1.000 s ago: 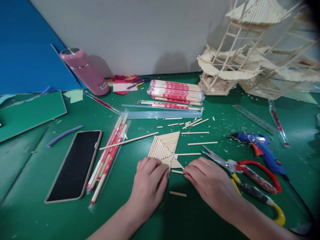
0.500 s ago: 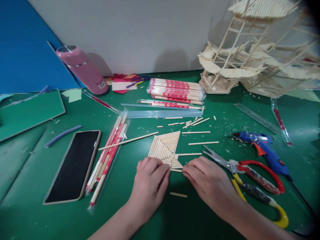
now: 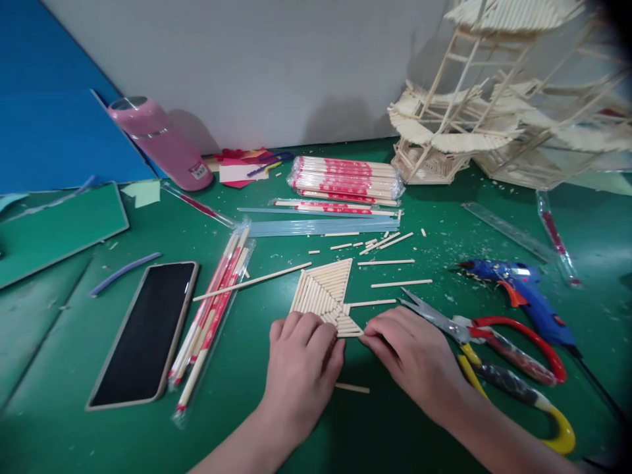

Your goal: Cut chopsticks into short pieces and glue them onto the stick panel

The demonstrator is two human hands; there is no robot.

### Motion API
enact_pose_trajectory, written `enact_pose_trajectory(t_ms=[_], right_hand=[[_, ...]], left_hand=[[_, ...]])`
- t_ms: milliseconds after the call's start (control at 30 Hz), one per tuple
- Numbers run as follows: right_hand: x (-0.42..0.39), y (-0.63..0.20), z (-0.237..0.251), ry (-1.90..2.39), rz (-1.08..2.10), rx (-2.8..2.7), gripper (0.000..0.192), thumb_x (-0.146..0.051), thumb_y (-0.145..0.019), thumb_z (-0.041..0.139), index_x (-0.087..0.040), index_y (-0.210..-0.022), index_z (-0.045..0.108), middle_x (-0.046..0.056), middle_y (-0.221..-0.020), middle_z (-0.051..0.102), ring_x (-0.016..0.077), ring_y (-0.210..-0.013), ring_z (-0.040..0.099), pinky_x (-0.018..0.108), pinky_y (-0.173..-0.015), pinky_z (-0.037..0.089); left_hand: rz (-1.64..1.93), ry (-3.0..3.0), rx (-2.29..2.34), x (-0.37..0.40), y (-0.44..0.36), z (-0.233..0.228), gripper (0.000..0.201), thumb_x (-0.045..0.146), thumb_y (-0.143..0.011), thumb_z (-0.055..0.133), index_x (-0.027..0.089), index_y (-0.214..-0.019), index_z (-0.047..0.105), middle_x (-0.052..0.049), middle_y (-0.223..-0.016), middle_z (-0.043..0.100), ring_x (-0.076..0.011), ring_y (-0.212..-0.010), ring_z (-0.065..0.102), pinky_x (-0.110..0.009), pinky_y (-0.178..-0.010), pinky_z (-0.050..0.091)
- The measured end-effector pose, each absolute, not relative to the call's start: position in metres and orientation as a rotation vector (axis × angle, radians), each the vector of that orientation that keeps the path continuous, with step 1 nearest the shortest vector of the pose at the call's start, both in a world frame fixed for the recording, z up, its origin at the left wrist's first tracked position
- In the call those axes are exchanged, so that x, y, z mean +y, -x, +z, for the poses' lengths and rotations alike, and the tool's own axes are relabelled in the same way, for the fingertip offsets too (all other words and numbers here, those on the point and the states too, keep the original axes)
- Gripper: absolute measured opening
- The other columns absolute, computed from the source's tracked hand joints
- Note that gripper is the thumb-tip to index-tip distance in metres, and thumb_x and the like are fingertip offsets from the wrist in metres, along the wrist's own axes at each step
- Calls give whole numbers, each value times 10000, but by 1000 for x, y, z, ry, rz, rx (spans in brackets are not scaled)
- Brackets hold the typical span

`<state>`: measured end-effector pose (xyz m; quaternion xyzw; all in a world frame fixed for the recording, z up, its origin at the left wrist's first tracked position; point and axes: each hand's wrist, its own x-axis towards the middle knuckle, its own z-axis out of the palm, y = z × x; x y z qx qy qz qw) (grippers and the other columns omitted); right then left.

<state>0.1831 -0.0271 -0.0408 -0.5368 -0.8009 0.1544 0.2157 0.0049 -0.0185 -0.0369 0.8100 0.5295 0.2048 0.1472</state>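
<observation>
A flat panel of short wooden sticks (image 3: 322, 289), laid in triangular sections, lies on the green table. My left hand (image 3: 302, 368) is closed over its lower left edge, with the fingertips on the sticks and the thumb alongside. At the panel's lower right corner, my right hand (image 3: 412, 362) pinches the end of a short wooden stick (image 3: 351, 334), which lies along the bottom edge. The fingers partly hide both ends of this stick. Another loose stick (image 3: 353, 388) lies just below, nearer to me. A separate stick (image 3: 371, 303) touches or nearly touches the panel's right side.
Scissors (image 3: 459, 329) and a blue glue gun (image 3: 523, 283) lie at the right. To the left are wrapped chopsticks (image 3: 212, 322) and a phone (image 3: 143, 336). Behind stand a stick-built tower model (image 3: 459, 131), a chopstick pack (image 3: 348, 176) and a pink bottle (image 3: 162, 141).
The short stick has moved up against the panel's bottom edge, closing a narrow gap. My left hand has shifted slightly, its thumb coming a little away from the fingers.
</observation>
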Motion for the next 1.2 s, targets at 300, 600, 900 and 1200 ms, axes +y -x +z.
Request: enact_pose_trajectory(t_ms=[300,600,900,1200], right_hand=[[-26,-181,-45,1488,413,-2161,121,-229,-859,470,-198,-792,565,12,-754,593,143,-720,550,262,-670,406],[-28,-191,-39,1549,435,-2189,168,-203,-845,475,-215,-944,610,43,-902,585,166,-825,551,291,-716,429],[-26,-189,-40,1560,507,-2199,192,-219,-868,443,-221,-833,632,25,-802,562,142,-745,535,264,-662,406],[-24,-187,-39,1560,583,-2154,191,-204,-864,443,-224,-876,632,31,-816,560,149,-753,538,273,-667,416]], left_hand=[[597,-2375,1546,-20,-5,-40,125,216,-811,509,192,-714,584,-23,-698,568,-193,-705,454,-330,-618,280],[600,-2370,1537,-19,-5,-38,126,207,-812,501,196,-718,584,-25,-712,578,-195,-714,464,-325,-619,281],[612,-2375,1531,-18,-5,-39,117,205,-806,506,199,-715,580,-21,-703,586,-192,-705,467,-315,-607,270],[612,-2372,1529,-18,-5,-40,122,200,-804,510,194,-700,571,-21,-695,582,-195,-701,462,-318,-603,266]])
